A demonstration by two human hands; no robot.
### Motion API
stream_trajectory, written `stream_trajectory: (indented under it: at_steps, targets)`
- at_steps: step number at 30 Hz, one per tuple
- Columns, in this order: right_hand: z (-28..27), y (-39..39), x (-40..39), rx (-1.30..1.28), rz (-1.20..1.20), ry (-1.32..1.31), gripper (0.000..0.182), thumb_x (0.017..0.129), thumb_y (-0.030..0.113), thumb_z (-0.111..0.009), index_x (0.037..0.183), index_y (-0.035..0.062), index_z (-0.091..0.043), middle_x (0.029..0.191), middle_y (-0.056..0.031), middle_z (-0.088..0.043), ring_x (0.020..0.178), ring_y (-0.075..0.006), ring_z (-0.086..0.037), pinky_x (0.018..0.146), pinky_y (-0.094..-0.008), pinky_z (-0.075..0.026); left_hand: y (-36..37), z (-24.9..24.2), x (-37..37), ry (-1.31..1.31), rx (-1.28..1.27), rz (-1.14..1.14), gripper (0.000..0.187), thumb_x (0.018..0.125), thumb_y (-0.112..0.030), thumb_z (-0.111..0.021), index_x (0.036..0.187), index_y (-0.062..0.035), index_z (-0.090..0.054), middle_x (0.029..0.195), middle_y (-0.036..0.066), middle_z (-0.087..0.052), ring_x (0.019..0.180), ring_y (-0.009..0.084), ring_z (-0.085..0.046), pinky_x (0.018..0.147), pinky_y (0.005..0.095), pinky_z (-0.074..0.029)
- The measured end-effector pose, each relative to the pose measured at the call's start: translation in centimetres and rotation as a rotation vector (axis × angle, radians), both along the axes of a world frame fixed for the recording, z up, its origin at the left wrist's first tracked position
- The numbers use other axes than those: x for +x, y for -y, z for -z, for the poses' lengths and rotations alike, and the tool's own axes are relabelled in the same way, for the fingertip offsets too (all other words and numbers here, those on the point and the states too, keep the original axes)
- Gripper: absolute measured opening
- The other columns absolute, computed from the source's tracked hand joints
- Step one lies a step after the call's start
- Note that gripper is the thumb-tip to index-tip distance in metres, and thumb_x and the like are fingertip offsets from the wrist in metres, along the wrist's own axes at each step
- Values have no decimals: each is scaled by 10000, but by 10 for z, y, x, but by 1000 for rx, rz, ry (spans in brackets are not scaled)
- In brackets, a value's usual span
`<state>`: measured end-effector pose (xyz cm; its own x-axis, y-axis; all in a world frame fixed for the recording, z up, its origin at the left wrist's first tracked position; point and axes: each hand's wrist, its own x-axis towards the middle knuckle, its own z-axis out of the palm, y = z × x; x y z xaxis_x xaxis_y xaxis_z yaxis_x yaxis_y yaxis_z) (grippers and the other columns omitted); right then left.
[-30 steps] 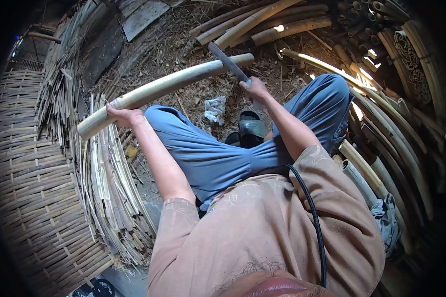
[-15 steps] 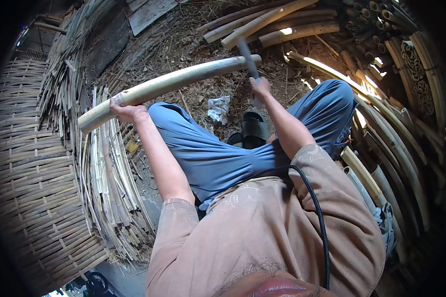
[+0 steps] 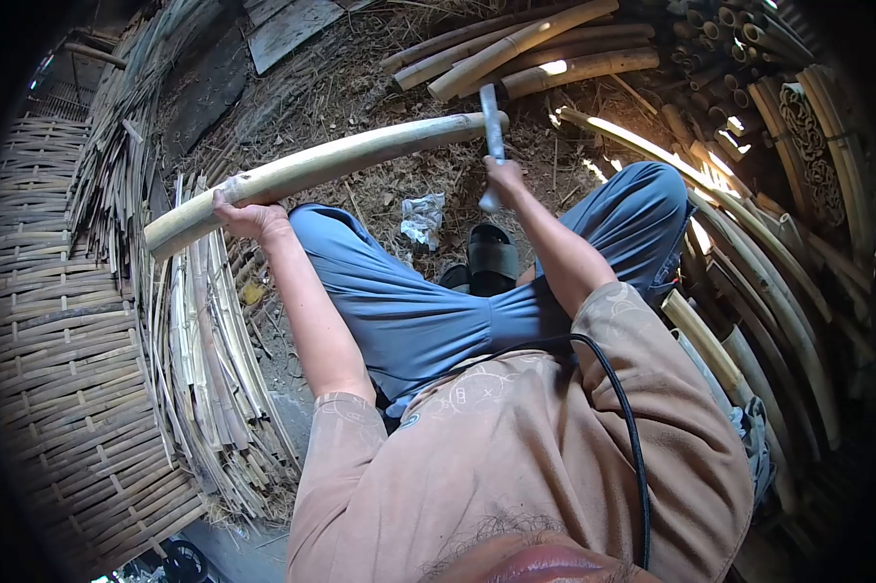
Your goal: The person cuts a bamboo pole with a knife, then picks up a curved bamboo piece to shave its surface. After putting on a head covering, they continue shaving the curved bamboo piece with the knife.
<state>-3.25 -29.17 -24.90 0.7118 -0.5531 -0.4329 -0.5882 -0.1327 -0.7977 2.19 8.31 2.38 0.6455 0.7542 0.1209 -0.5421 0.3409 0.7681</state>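
the left hand (image 3: pixel 253 222), at ten o'clock, has its grip wrapped around a bamboo pole (image 3: pixel 331 163) close to one end. the pole stretches from that end at nine o'clock across to its other end between twelve and one. the right hand (image 3: pixel 504 180), at one o'clock, has its grip clasped on the handle of a long knife (image 3: pixel 493 121), whose blade points towards twelve and crosses the pole's far end; whether blade and bamboo touch, i cannot tell. near twelve, a crumpled white scrap (image 3: pixel 421 220) lies on the ground (image 3: pixel 292 117), with dark sandals (image 3: pixel 493 257) at two, close to the centre. split strips (image 3: pixel 214 360) lie bundled at eight, just beside a woven panel (image 3: pixel 59 340) at nine. stacked poles (image 3: pixel 520 49) lie at one, and further bamboo lengths (image 3: pixel 781 306) at three.
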Motion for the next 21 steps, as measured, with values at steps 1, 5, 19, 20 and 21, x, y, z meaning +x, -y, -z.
stream_trajectory:
  at_steps: [1,5,19,20,21]
  targets:
    - [-15,-17,-7,38,-17,4,497,926,483,-643,966,-10,-693,794,-110,-690,703,-224,-639,644,-420,-493,2,-3,0,-10,6,-14,455,775,-433,-643,1000,-44,-572,905,113,-636,835,272,-657,828,459,-525]
    - [-58,-15,-22,-12,-185,96,507,930,486,-645,954,-19,-681,786,-124,-689,712,-245,-649,646,-432,-499,-6,6,3,-43,-24,-11,463,769,-436,-644,1005,-46,-561,897,110,-630,833,279,-656,845,462,-519]
    - [-80,-68,-15,-231,-484,338,477,964,451,-632,1115,-1,-639,739,-64,-646,661,-179,-641,588,-349,-500,13,-12,-10,-176,-151,-146,647,740,-410,-715,1183,26,-533,1023,164,-644,872,320,-680,837,504,-551]
    - [-55,-64,-10,-85,-379,303,467,963,447,-634,1089,-3,-652,725,-65,-649,661,-189,-649,586,-358,-502,2,-4,-4,-194,-173,-160,592,723,-400,-712,1149,-12,-571,1021,145,-643,855,327,-674,834,511,-543]
    - [-38,-52,-11,64,-276,262,460,961,442,-636,1062,-5,-665,710,-67,-651,661,-200,-657,584,-368,-504,0,-3,-3,-168,-210,-129,539,713,-395,-708,1100,-36,-599,994,134,-646,863,319,-670,846,515,-533]
